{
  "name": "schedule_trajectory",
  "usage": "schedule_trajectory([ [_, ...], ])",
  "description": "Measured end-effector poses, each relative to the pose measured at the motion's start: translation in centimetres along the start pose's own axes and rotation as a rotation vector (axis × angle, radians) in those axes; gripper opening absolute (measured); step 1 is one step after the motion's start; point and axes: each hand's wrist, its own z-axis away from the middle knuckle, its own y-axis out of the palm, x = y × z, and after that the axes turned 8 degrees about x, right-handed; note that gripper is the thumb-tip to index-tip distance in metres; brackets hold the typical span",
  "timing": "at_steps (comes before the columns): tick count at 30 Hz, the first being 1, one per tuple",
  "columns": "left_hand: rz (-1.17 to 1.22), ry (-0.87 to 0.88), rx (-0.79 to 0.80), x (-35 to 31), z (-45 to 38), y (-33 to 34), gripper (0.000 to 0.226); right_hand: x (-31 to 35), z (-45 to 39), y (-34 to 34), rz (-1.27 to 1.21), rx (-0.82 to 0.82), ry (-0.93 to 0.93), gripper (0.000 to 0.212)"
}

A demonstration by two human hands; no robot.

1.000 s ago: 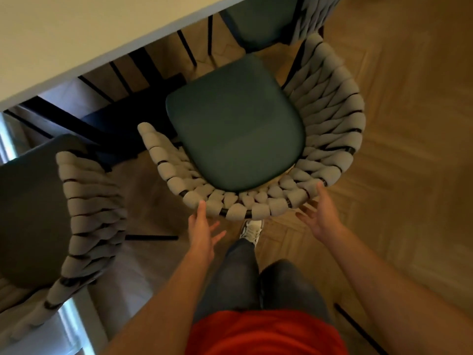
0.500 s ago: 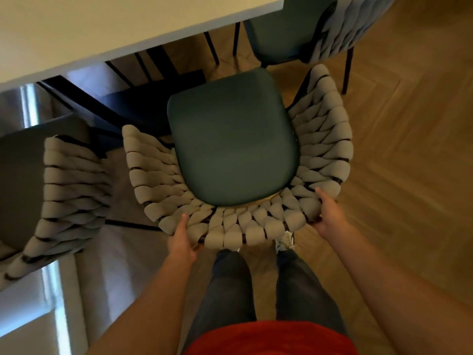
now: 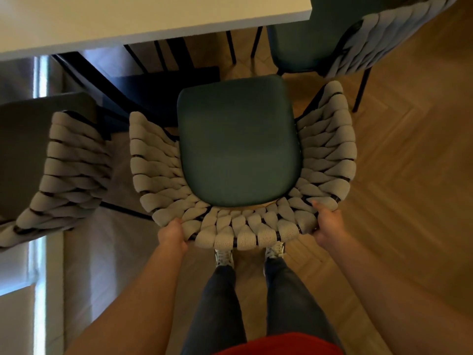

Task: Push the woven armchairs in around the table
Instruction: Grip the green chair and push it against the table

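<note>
The middle woven armchair [image 3: 240,160] stands on the herringbone wood floor [image 3: 399,175], pulled out from the white counter [image 3: 128,19], its dark green seat cushion [image 3: 239,139] facing up and its front edge just short of the counter's near edge. The person stands directly behind the armchair's curved back, shoes [image 3: 224,257] showing just under its rim. The left hand [image 3: 172,235] grips the woven back on its left rear curve, fingers wrapped under the rim with the knuckles showing. The right hand [image 3: 329,224] grips the right rear curve of the same back, thumb lying over the top of the grey weave and fingers curled beneath. Both grips are closed around the chair's rim.

To the left of the held armchair stands a second woven armchair [image 3: 64,170], its seat partly beneath the counter's edge, near the held one but not touching it. Beyond the held armchair to its right, a third woven armchair [image 3: 358,44] sits at the counter's end, its seat tucked partly under the counter corner. The counter's dark base [image 3: 143,80] shows beneath the top, ahead of the held armchair's seat.
</note>
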Motion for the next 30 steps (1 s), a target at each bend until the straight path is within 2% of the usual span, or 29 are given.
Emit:
schedule_trajectory([
  [3,-0.002,-0.005,0.006,-0.4,-0.6,-1.3,0.042,-1.1,0.5,0.6,-0.005,0.000,-0.006,0.041],
  [9,-0.040,0.004,-0.018,-2.0,-1.7,-4.5,0.046,-3.8,1.8,2.7,-0.038,0.051,-0.026,0.014],
  [15,-0.065,0.009,-0.009,-3.9,-3.1,-6.9,0.043,-5.9,2.1,5.0,-0.007,0.014,0.013,0.039],
  [30,-0.046,0.010,-0.043,-8.4,-6.2,-10.2,0.045,-8.0,2.5,10.8,0.023,0.018,0.051,0.029],
])
